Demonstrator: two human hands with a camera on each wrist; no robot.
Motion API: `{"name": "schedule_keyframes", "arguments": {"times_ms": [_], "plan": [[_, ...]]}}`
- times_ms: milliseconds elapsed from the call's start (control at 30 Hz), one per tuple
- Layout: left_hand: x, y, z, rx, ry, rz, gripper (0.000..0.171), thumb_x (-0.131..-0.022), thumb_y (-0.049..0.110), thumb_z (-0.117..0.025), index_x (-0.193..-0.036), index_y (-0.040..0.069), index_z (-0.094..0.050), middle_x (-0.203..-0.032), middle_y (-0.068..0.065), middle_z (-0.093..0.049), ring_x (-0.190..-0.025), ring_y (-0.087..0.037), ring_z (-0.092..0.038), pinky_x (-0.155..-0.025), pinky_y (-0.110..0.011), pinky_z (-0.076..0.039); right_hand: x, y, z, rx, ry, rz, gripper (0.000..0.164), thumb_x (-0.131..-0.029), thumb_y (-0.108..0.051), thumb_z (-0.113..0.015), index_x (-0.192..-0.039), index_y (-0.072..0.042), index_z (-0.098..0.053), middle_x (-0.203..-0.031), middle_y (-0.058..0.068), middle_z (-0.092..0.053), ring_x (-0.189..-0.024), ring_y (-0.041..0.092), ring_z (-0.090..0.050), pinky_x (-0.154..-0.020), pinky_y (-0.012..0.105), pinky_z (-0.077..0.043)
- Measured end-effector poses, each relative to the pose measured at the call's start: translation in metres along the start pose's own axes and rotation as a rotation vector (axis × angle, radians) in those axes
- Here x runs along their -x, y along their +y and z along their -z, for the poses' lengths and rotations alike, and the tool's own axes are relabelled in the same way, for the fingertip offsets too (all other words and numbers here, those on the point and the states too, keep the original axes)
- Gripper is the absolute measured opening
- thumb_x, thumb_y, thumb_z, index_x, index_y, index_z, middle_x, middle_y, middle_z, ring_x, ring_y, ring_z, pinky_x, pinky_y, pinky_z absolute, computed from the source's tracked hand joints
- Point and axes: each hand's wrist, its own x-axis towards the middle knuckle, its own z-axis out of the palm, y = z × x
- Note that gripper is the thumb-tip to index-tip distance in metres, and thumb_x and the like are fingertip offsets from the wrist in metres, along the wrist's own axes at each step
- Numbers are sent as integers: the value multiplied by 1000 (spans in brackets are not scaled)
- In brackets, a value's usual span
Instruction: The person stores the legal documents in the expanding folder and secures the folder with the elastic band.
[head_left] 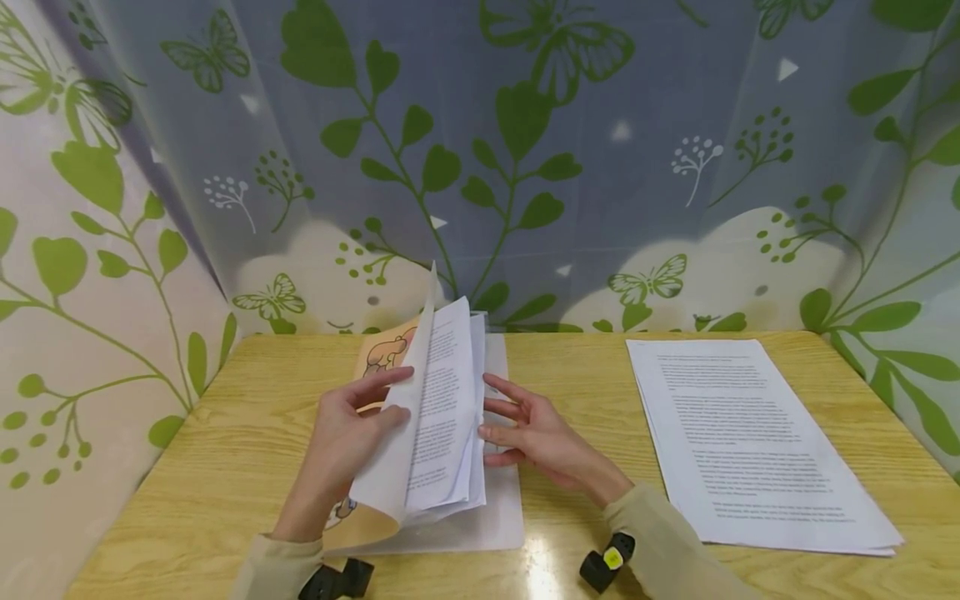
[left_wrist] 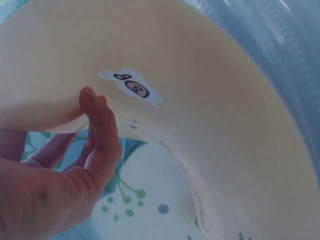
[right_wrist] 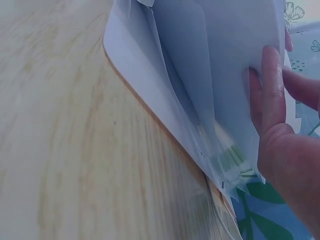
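In the head view my left hand (head_left: 347, 437) grips the raised, curved cover of a folder (head_left: 378, 523), its outside pale orange with cartoon figures. The left wrist view shows that cover (left_wrist: 215, 100) bending over the fingers. Inside the folder, printed sheets (head_left: 442, 400) stand tilted up, with clear plastic behind them. My right hand (head_left: 543, 437) is at their right edge, fingers spread and lightly bent. From the right wrist, its fingers (right_wrist: 272, 90) lie against the sheets (right_wrist: 235, 50); where some fingertips end is hidden.
A stack of printed paper (head_left: 742, 442) lies on the right side of the wooden table (head_left: 577, 367). Behind and beside the table hang curtains (head_left: 450, 208) with green leaves and butterflies. The folder's back cover (head_left: 502, 525) lies flat on the wood.
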Motion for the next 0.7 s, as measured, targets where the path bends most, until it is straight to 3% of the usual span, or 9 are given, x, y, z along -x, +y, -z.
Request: {"name": "schedule_keyframes", "arguments": {"times_ms": [433,700], "plan": [[-1,-1,-2,22,-8,-5,44,-91,4,-64,-133,16,-69,-131,-17,-63,-91,-21,-72,-71,-29,-58,-1,-4,1,-36,-27,-31,81,-97,-7,-67,-164,-15,-21,-164,23,-32,-118,19,-66,-80,33,-62],[-1,-1,1,16,-5,-4,45,-91,4,-64,-135,16,-68,-131,-16,-62,-88,-20,-72,-68,-28,-58,4,-8,6,142,43,-49,69,-99,-14,-66,-159,-6,-33,-151,26,-48,-105,21,-69,-78,35,-63]]}}
